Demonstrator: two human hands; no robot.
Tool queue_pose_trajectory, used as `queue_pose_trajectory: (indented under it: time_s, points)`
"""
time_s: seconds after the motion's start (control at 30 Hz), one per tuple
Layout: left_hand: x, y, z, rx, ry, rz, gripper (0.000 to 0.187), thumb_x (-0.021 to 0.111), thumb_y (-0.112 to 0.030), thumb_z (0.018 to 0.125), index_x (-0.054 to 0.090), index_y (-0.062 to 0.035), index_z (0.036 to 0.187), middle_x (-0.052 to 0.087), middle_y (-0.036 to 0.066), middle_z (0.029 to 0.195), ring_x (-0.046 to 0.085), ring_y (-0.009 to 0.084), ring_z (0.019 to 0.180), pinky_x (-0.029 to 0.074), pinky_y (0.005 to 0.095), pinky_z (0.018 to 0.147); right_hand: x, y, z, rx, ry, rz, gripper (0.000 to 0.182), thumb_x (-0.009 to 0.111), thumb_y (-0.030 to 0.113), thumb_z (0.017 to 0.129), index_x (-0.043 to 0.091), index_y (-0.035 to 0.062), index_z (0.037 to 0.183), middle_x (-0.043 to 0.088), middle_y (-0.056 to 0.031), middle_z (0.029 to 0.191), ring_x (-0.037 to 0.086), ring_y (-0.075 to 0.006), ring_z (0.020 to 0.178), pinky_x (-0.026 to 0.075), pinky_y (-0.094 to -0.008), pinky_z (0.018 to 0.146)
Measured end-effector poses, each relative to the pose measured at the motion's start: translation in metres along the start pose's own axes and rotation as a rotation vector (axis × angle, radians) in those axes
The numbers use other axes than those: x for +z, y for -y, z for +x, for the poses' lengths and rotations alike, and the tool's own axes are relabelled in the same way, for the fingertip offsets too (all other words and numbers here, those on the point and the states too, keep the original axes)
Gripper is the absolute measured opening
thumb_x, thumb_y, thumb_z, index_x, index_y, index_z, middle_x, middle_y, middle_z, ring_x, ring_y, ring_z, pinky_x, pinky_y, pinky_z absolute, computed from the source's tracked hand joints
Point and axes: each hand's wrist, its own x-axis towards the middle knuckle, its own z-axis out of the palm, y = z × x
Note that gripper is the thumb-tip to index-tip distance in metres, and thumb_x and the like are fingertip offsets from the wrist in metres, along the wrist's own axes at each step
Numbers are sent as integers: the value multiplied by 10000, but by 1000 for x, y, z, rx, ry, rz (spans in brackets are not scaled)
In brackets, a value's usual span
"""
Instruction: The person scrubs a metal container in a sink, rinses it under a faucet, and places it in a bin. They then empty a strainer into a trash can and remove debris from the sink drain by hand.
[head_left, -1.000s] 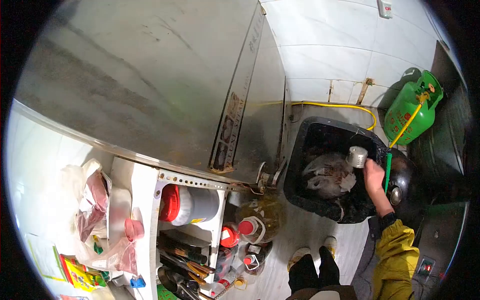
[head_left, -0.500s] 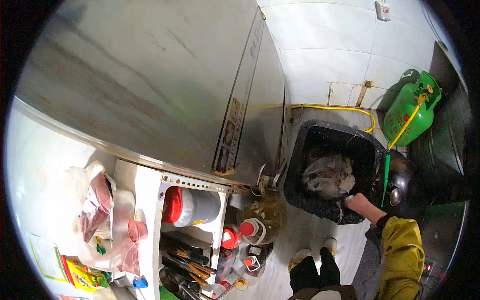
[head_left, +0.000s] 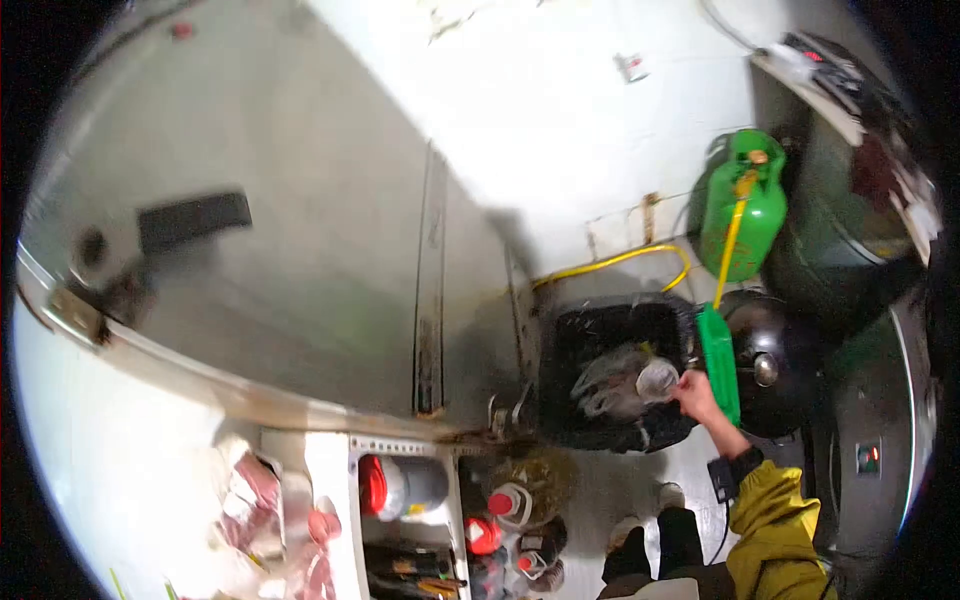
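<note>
My right hand (head_left: 694,395), below a yellow sleeve, pinches the rim of a small clear plastic cup (head_left: 657,381). The cup is over the black-lined trash bin (head_left: 562,425), its round opening showing. Inside the bin, a crumpled clear plastic bag (head_left: 606,384) lies left of the cup. A green strip (head_left: 719,365) hangs at the bin's right edge, close to my fingers. My left hand is out of the picture.
A green gas cylinder (head_left: 745,215) with a yellow hose (head_left: 615,262) stands behind the bin. A dark lidded pot (head_left: 770,400) is to the right. At lower left, shelves (head_left: 335,520) hold jars, near red-capped jugs (head_left: 510,503). A large steel cabinet (head_left: 330,280) fills the left.
My right hand has moved from the bin's front rim to above its inside, and the clear cup now shows plainly in my fingers. The camera view has shifted and tilted.
</note>
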Motion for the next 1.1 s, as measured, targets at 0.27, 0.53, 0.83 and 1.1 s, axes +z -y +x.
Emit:
queue_pose_trajectory:
  time_s: [0.27,0.53,0.83,1.1]
  points:
    - [60,-93,-17,79,460,334,328,499,-249,827,476,-75,1104,550,85,991,529,206,888,431,322,715,-160,66,-319,211,-186,740,181,646,53,703,486,52,621,553,-52,550,416,-57,377,293,-188,329]
    - [240,-44,-178,584,1192,1025,323,482,-262,835,480,-75,1099,543,95,1000,499,229,918,410,368,774,-249,-90,-861,331,-1488,759,133,561,21,687,462,63,608,491,-34,522,488,-122,420,366,-243,348]
    - [379,226,-418,468,1781,1319,324,474,-276,849,494,-11,1032,551,81,937,494,181,897,385,295,783,-216,-310,-1348,1310,-2240,428,86,435,-36,695,394,19,642,503,-126,505,569,-227,411,406,-328,306]
    - [399,370,-580,646,2086,1473,269,461,-231,869,514,-6,1007,558,30,847,495,115,807,393,244,748,-153,-497,-1338,1690,-1999,502,202,619,-31,606,530,-47,786,582,-224,711,600,-341,667,486,-395,493]
